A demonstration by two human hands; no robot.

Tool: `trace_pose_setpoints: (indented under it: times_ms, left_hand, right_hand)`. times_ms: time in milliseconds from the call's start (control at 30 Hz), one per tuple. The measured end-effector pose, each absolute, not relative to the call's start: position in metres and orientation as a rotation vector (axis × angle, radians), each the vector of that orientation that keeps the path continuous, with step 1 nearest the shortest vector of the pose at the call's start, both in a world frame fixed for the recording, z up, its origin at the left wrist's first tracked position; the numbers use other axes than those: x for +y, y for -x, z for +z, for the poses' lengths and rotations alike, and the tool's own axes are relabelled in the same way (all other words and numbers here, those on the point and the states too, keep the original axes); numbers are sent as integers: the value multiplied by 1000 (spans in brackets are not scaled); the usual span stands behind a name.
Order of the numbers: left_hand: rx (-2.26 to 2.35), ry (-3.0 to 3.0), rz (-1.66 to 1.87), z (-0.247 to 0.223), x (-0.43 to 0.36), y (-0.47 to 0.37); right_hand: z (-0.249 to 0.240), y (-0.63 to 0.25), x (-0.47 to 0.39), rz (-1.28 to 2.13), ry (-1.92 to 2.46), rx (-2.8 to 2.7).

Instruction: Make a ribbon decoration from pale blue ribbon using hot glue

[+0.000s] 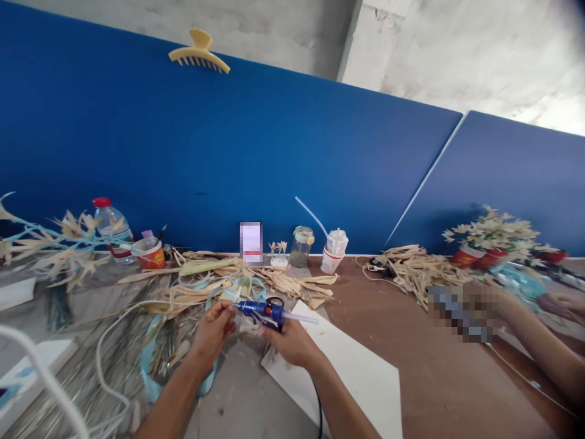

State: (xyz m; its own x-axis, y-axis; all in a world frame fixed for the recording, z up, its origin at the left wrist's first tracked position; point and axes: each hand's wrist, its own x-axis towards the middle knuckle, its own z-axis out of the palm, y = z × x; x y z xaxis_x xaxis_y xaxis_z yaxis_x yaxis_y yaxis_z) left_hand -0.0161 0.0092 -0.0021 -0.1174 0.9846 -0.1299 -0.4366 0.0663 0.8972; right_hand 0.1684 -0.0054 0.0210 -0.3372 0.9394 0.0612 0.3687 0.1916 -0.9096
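My right hand (296, 342) is wrapped round a blue hot glue gun (261, 312), with a clear glue stick (304, 318) poking out of its back end. The nozzle points left, right at the fingertips of my left hand (214, 329). Those fingers are pinched together on something small. A pale tip (238, 294) shows near them, but I cannot make out what it is. Dried corn husks (219, 283) lie just behind both hands, and a light blue ribbon (148, 360) curls by my left forearm.
White board (365, 378) lies under my right forearm. Thin wires (91, 366) and a white cable (107, 341) spread at left. Along the blue partition (256, 140) stand a bottle (112, 225), phone (251, 244), jar (301, 247) and cups (333, 259). Another person's arm (530, 329) reaches in at right.
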Motion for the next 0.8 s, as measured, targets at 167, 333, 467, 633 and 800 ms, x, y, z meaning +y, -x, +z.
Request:
trace_pose_setpoints:
  times_ms: [167,333,467,633,800]
  left_hand:
    - [959,-690,1406,0,8,17]
    - [899,-663,1380,3,7,17]
    - [888,-645,1344,6,6,17]
    - [889,-634,1330,9,5,16]
    - [884,-596,1340,9,5,16]
  right_hand:
    - [21,-169,-5,1100,1274,-1825]
    - [19,-169,-5,1115,1315,-1817]
    - [18,-170,-4,1098,1302,-1822]
    - [17,-170,-4,1098,1300,-1803]
    - [17,-170,-4,1134,1261,-1744]
